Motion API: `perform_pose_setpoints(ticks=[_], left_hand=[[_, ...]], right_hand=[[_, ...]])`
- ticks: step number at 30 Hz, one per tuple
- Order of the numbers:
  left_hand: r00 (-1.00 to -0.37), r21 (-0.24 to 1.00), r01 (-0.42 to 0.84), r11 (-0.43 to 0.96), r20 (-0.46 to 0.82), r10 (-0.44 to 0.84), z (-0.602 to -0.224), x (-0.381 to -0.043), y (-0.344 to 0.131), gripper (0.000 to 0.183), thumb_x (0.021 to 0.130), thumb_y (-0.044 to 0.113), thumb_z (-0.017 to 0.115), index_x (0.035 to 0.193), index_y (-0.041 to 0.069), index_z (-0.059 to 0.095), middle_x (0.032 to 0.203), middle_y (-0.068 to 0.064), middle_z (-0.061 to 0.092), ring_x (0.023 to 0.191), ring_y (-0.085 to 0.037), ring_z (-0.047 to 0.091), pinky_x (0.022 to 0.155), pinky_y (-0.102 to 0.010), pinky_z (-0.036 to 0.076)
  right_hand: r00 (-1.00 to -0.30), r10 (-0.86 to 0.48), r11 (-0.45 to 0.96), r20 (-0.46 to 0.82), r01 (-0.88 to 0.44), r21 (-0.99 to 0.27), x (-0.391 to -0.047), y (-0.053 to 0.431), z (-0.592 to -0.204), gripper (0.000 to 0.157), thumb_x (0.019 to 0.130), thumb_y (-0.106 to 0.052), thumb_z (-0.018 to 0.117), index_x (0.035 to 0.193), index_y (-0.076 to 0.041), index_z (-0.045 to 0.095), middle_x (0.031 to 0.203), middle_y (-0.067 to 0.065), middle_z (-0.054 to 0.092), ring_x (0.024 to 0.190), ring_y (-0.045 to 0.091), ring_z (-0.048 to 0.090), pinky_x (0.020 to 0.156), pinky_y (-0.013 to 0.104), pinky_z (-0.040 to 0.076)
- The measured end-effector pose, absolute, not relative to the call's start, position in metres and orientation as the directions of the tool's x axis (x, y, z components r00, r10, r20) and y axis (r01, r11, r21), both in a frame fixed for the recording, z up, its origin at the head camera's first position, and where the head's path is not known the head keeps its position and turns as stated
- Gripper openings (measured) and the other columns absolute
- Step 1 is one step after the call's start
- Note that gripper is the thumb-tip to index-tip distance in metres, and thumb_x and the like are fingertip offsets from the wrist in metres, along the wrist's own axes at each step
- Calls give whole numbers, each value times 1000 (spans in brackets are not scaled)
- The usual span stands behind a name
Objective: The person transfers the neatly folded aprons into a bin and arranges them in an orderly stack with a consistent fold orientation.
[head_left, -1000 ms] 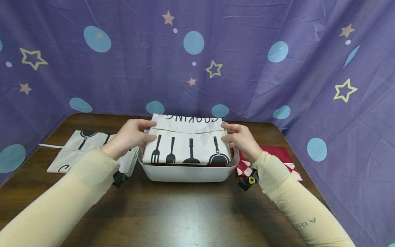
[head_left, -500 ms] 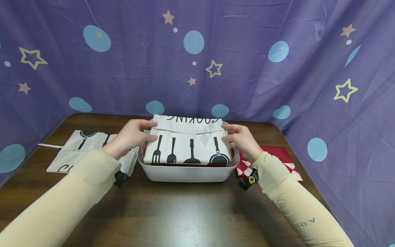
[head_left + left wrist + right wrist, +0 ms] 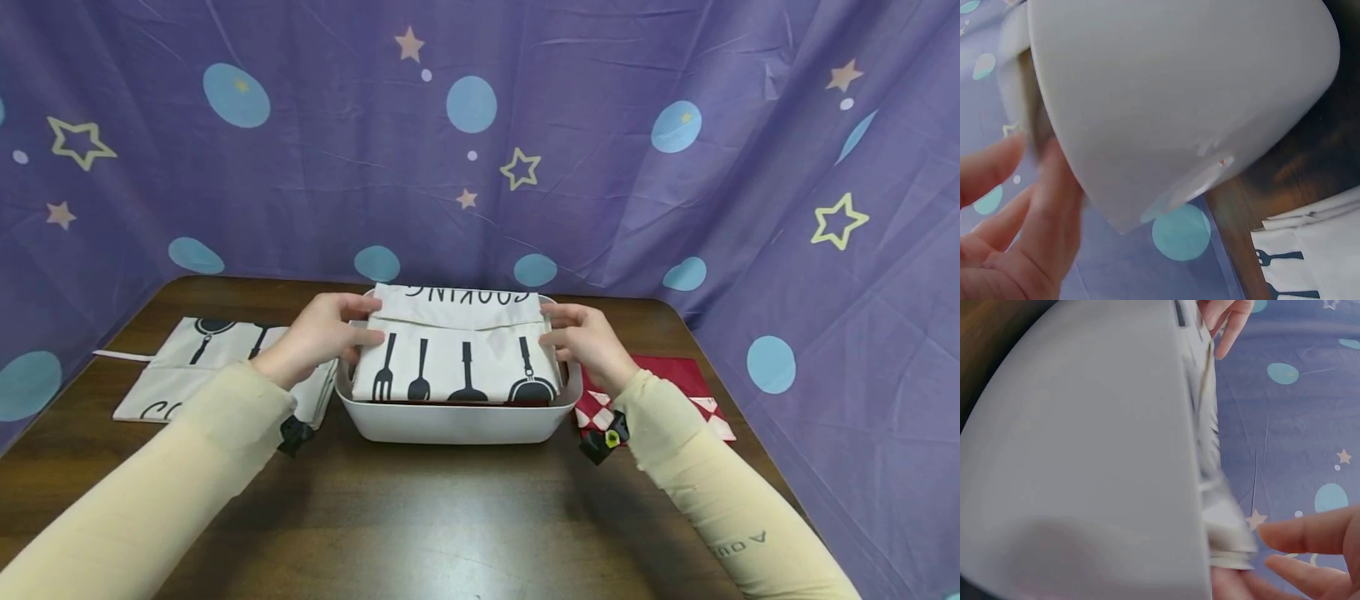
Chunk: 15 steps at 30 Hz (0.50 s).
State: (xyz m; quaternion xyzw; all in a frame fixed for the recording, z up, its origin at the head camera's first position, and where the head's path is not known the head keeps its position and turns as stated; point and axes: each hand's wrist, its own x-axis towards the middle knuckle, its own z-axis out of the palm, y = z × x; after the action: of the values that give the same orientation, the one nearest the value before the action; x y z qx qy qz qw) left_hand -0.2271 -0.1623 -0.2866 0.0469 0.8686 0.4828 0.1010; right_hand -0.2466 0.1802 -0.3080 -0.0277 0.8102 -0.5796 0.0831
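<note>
A folded white apron (image 3: 467, 354), printed with dark utensils and upside-down "COOKING" lettering, sits at the mouth of a white plastic bin (image 3: 457, 425). My left hand (image 3: 330, 332) holds its left side. Its right side is held by my right hand (image 3: 588, 337), thumb and fingers spread at the edge. Seen from the right wrist, the apron's layered edge (image 3: 1232, 557) lies between the fingers, one of them low behind the bin's rim. In the left wrist view, the bin wall partly hides the left fingers (image 3: 1054, 206).
Left of the bin lies another folded white apron (image 3: 180, 367) with a white strap (image 3: 123, 356). To the right is a folded red cloth (image 3: 675, 375) with a pink-and-red pattern. The brown wooden table (image 3: 450, 517) meets a purple star-print curtain (image 3: 585, 225) behind.
The held apron has sunk slightly lower into the bin, and its top edge has come down a little. Both hands keep their places at its sides.
</note>
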Motion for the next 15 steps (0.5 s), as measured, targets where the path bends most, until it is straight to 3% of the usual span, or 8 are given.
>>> perform_pose_setpoints(ticks=[5,15], left_hand=[[-968,852,-19,524,-147,204,-289,-224,-174,62,97,15,62,149,-6,36,148,-33,40,124,-42,56,82,-38,61],[-976,877,-2,480,-107,192,-288,-222,-177,58,99,18,60,147,-7,38,150,-28,42,131,-40,50,87,-38,59]], right_hand=[[-982,-153,392,-113,45,-919,-244,185,-309,57,93,-6,58,148,0,42,149,23,46,128,36,54,103,47,49],[-983,-151,352,-104,45,-935,-243,187,-310,56,96,-4,54,149,0,40,146,23,49,127,39,56,104,47,48]])
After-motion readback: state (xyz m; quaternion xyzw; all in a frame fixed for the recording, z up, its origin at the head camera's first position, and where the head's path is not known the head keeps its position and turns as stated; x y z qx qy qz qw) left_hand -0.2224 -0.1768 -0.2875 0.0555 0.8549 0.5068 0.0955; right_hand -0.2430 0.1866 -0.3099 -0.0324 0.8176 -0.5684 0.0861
